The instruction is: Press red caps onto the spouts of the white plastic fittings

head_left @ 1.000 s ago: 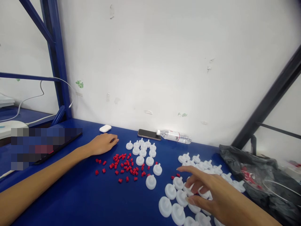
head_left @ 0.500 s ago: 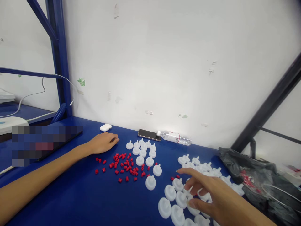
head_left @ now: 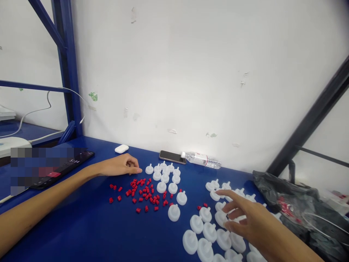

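Note:
My left hand point(head_left: 124, 165) rests at the back left of the blue table, beside the small red caps point(head_left: 147, 191). Its fingers are curled in toward the thumb, and whatever they may hold is hidden. Several white funnel-like discs with nozzles point(head_left: 164, 178) stand in a group just right of this hand. My right hand point(head_left: 242, 214) hovers over a larger spread of the same white discs point(head_left: 209, 232), fingers apart and nothing seen between them. Its fingertips are nearest the discs in the middle of that spread; some discs are hidden beneath the hand.
Along the wall lie a white earphone case point(head_left: 121, 149), a phone point(head_left: 171, 157) and a clear water bottle point(head_left: 203, 159). A black plastic bag point(head_left: 269, 185) with red pieces sits at the right. On the left is a dark tablet point(head_left: 68, 167), partly blurred out.
My left hand has curled its fingers, its thumb now reaching further right, toward the small group of discs. My right hand has shifted slightly right over the discs. The view has moved a little.

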Demonstrator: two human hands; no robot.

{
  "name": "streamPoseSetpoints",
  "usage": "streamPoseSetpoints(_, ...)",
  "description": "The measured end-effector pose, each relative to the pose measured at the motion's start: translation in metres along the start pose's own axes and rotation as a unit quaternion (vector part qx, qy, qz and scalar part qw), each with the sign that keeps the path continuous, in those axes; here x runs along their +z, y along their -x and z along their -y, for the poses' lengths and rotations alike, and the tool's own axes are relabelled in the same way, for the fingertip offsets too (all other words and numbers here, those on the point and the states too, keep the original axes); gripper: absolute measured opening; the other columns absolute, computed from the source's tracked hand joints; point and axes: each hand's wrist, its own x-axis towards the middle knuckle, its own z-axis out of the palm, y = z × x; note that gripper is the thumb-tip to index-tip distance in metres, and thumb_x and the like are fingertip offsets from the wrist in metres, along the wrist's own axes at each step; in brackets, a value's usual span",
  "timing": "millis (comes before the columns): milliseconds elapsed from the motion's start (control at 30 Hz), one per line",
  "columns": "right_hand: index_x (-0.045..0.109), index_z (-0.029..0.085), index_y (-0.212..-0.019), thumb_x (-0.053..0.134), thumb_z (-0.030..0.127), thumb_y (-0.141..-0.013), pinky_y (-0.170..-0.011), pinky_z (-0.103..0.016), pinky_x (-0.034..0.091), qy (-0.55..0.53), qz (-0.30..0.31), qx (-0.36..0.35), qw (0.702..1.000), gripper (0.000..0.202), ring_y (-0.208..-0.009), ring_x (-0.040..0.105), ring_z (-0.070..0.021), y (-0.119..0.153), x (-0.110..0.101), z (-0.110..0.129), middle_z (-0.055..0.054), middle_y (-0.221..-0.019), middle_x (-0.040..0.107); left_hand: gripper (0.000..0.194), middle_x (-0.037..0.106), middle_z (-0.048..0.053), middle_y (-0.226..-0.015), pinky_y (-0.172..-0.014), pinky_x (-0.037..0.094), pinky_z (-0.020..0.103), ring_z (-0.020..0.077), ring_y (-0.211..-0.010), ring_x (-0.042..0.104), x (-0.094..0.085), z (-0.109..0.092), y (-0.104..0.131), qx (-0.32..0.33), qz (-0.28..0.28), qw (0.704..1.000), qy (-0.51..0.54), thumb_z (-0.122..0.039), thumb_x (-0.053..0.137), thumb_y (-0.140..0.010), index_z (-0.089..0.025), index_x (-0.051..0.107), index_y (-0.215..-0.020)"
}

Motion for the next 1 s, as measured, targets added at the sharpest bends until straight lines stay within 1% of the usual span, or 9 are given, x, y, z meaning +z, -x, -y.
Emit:
streamPoseSetpoints(100, 0.064, 0.034, -0.133, 0.064, 0.024, -0.072, -0.074, -0.03, 0.061, -0.001, 0.002, -0.019, 1.0, 0.063, -0.088, 0.075, -0.0224, -0.001, 0.0, -0.001, -0.001, -0.102, 0.079, 0.046, 0.062, -0.001, -0.072, -0.059, 0.037, 0.026, 0.0155, -0.066, 0.053, -0.001, 0.001, 0.001, 0.009, 0.024, 0.999, 0.02, -0.067, 0.069, -0.081, -0.022, 0.074, -0.089)
streamPoseSetpoints(167, 0.063, 0.035, -0.134, 0.062, 0.025, -0.074, -0.074, -0.03, 0.06, -0.003, 0.004, -0.028, 1.0, 0.061, -0.086, 0.075, -0.0217, -0.001, 0.0, -0.003, -0.001, -0.105, 0.078, 0.046, 0.063, -0.001, -0.071, -0.058, 0.038, 0.026, 0.0157, -0.066, 0.053, -0.001, 0.001, 0.001, 0.018, 0.038, 0.999, 0.03, -0.066, 0.072, -0.079, -0.022, 0.075, -0.091)
streamPoseSetpoints(300, 0.072, 0.035, -0.121, 0.062, 0.025, -0.07, -0.065, -0.029, 0.059, 0.012, -0.016, 0.002, 1.0, 0.053, -0.077, 0.075, -0.0222, -0.006, 0.004, -0.012, 0.0, -0.094, 0.079, 0.048, 0.068, 0.001, -0.074, -0.058, 0.038, 0.026, 0.0165, -0.066, 0.056, -0.001, 0.002, 0.001, 0.032, 0.066, 0.996, 0.041, -0.065, 0.079, -0.073, -0.023, 0.077, -0.096)
streamPoseSetpoints(433, 0.077, 0.031, -0.11, 0.06, 0.022, -0.067, -0.064, -0.027, 0.059, -0.004, -0.005, 0.007, 1.0, 0.047, -0.074, 0.076, -0.0217, -0.009, 0.007, -0.015, -0.002, -0.087, 0.078, 0.047, 0.07, 0.002, -0.076, -0.057, 0.038, 0.026, 0.0163, -0.065, 0.056, 0.001, 0.003, 0.0, 0.044, 0.084, 0.995, 0.045, -0.062, 0.082, -0.069, -0.023, 0.079, -0.096)
streamPoseSetpoints(567, 0.077, 0.027, -0.11, 0.059, 0.024, -0.066, -0.068, -0.03, 0.059, -0.005, 0.014, 0.001, 1.0, 0.047, -0.074, 0.076, -0.023, -0.009, 0.006, -0.011, -0.002, -0.083, 0.078, 0.04, 0.07, 0.001, -0.076, -0.059, 0.039, 0.026, 0.0162, -0.068, 0.058, 0.003, 0.005, -0.001, 0.051, 0.077, 0.994, 0.05, -0.058, 0.08, -0.075, -0.023, 0.079, -0.094)
streamPoseSetpoints(700, 0.077, 0.03, -0.112, 0.059, 0.028, -0.069, -0.066, -0.031, 0.058, 0.016, -0.005, 0.023, 1.0, 0.046, -0.072, 0.076, -0.0226, -0.01, 0.005, -0.018, -0.001, -0.088, 0.08, 0.037, 0.07, 0.001, -0.075, -0.06, 0.04, 0.025, 0.0163, -0.068, 0.058, 0.004, 0.004, -0.001, 0.054, 0.075, 0.994, 0.052, -0.056, 0.078, -0.078, -0.022, 0.079, -0.094)
streamPoseSetpoints(767, 0.079, 0.031, -0.108, 0.059, 0.03, -0.071, -0.068, -0.032, 0.058, 0.013, -0.009, 0.03, 0.999, 0.042, -0.075, 0.077, -0.0239, -0.009, 0.006, -0.022, -0.002, -0.092, 0.081, 0.037, 0.07, 0.001, -0.076, -0.061, 0.041, 0.026, 0.0167, -0.069, 0.059, 0.004, 0.003, 0.0, 0.054, 0.072, 0.995, 0.049, -0.056, 0.074, -0.082, -0.022, 0.078, -0.094)
streamPoseSetpoints(900, 0.081, 0.029, -0.098, 0.057, 0.03, -0.074, -0.076, -0.037, 0.059, 0.003, -0.016, 0.023, 1.0, 0.033, -0.083, 0.077, -0.0277, -0.006, 0.006, -0.023, -0.003, -0.087, 0.081, 0.036, 0.073, 0.003, -0.084, -0.068, 0.043, 0.026, 0.0183, -0.078, 0.061, 0.004, 0.001, 0.001, 0.059, 0.057, 0.996, 0.039, -0.054, 0.062, -0.092, -0.022, 0.076, -0.09)
streamPoseSetpoints(1000, 0.082, 0.028, -0.091, 0.058, 0.031, -0.076, -0.079, -0.039, 0.06, -0.004, -0.027, 0.027, 0.999, 0.028, -0.085, 0.078, -0.0296, -0.004, 0.005, -0.019, -0.005, -0.085, 0.082, 0.034, 0.073, 0.003, -0.083, -0.066, 0.042, 0.026, 0.0179, -0.075, 0.06, 0.005, 0.003, 0.0, 0.056, 0.056, 0.996, 0.037, -0.053, 0.063, -0.09, -0.022, 0.076, -0.09)
